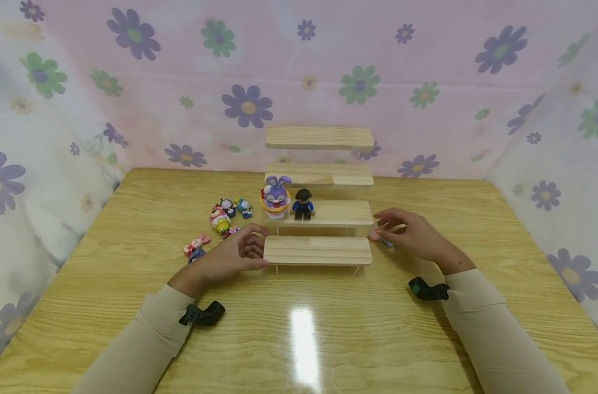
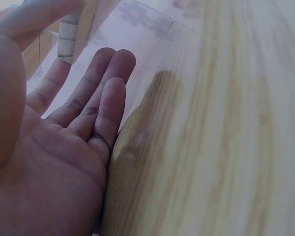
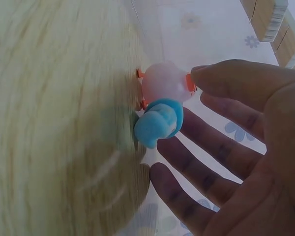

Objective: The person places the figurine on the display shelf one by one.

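"While the left hand point(image 1: 230, 256) grips the end of the lowest step point(image 1: 318, 251) between thumb and index finger, where is the toy point(image 3: 162, 88)?"

"It is on the bench point(image 1: 368, 317), just beside the right end of this step, and at the right hand point(image 1: 414, 235). Its body is pink and round, and next to it is a blue part point(image 3: 157, 125). Whether both make one piece, one cannot tell."

"Does the right hand have it firmly?"

"It seems not. The fingers point(image 3: 201, 172) are loosely spread near it, and the thumb point(image 3: 226, 81) lies at the orange piece point(image 3: 190, 82), perhaps touching; no clear pinch is visible."

"How will the toy behave when it is held?"

"Probably it is light, and it looks like stiff, smooth plastic, so it should not break easily. Being round, it could slip or roll if only one side is pressed. The thin orange feet point(image 3: 139, 73) may be the weak place."

"Where should it be taken, then?"

"Better around the wide pink body, thumb on one side and two fingers opposite, with gentle pressure."
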Motion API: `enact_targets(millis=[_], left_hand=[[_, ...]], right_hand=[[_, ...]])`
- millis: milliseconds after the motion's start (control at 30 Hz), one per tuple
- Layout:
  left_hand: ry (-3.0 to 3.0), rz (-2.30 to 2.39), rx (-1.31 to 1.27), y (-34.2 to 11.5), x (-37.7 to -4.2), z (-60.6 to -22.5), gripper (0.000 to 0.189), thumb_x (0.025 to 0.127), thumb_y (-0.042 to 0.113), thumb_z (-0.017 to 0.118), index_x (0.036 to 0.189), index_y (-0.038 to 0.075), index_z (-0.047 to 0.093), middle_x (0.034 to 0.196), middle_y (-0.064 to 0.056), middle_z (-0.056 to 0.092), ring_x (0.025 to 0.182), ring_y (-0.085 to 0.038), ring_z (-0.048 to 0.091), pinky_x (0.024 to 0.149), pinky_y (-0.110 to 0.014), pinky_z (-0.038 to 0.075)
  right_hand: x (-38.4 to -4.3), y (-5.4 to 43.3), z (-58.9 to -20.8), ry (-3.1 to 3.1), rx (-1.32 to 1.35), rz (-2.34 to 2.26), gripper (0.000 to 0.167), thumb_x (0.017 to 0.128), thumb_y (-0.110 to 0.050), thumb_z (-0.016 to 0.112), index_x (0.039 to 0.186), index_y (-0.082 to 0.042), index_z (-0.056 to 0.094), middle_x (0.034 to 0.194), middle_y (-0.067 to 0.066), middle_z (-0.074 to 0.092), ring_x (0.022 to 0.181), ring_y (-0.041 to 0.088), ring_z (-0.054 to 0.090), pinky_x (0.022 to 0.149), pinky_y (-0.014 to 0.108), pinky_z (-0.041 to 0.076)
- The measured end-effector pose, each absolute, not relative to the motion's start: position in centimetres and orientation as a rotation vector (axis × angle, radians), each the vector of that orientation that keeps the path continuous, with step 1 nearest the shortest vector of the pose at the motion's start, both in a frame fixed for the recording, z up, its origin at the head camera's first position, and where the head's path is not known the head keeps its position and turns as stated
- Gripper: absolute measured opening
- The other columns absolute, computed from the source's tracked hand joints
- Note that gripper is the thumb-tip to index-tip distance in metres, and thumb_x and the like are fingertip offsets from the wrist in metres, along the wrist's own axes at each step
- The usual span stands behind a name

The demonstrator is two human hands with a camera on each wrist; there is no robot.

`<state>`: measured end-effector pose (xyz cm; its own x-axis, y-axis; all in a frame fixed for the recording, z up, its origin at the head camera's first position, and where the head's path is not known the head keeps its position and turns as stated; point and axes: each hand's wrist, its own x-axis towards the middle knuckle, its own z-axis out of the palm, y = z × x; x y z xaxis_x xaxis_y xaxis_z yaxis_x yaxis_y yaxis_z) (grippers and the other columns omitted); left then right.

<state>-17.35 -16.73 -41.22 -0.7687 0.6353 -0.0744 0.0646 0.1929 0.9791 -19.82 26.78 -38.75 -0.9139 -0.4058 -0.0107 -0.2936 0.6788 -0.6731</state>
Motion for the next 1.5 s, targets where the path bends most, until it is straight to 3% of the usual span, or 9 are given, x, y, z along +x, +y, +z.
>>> enact_targets(millis=[267,733,1233,1500], left_hand=[[2.009,1.608,0.643,-16.72,-17.30,-41.15,0.057,0.093,0.012,0.072,0.139,0.009,0.038,0.109,-0.010,0.057,0.097,-0.019,0.061,0.087,-0.028,0.053],[2.039,1.588,0.674,-16.83,-17.39,-41.28,0.056,0.094,0.015,0.072,0.139,0.010,0.039,0.109,-0.011,0.057,0.099,-0.019,0.062,0.090,-0.030,0.054],[2.039,1.586,0.665,-16.88,-17.33,-41.23,0.057,0.094,0.015,0.072,0.139,0.010,0.038,0.109,-0.011,0.057,0.099,-0.020,0.062,0.089,-0.030,0.053],[2.033,1.581,0.660,-16.74,-17.35,-41.06,0.057,0.094,0.015,0.072,0.140,0.011,0.038,0.110,-0.011,0.057,0.100,-0.021,0.062,0.091,-0.031,0.053]], right_hand=[[-19.69,26.46,-39.04,2.730,-0.559,-1.059,0.044,0.097,-0.028,0.067,0.137,-0.010,0.057,0.120,0.012,0.067,0.108,0.028,0.065,0.090,0.040,0.056],[-19.63,26.24,-38.93,2.739,-0.555,-1.025,0.040,0.099,-0.027,0.065,0.133,-0.007,0.060,0.116,0.012,0.068,0.108,0.027,0.065,0.092,0.046,0.055],[-20.02,26.10,-39.21,2.776,-0.558,-0.996,0.031,0.099,-0.026,0.065,0.126,-0.011,0.064,0.110,0.007,0.070,0.102,0.022,0.066,0.089,0.041,0.057],[-19.82,26.19,-38.94,2.762,-0.495,-1.026,0.031,0.101,-0.029,0.061,0.127,-0.013,0.064,0.118,0.012,0.069,0.105,0.030,0.068,0.086,0.045,0.058]])
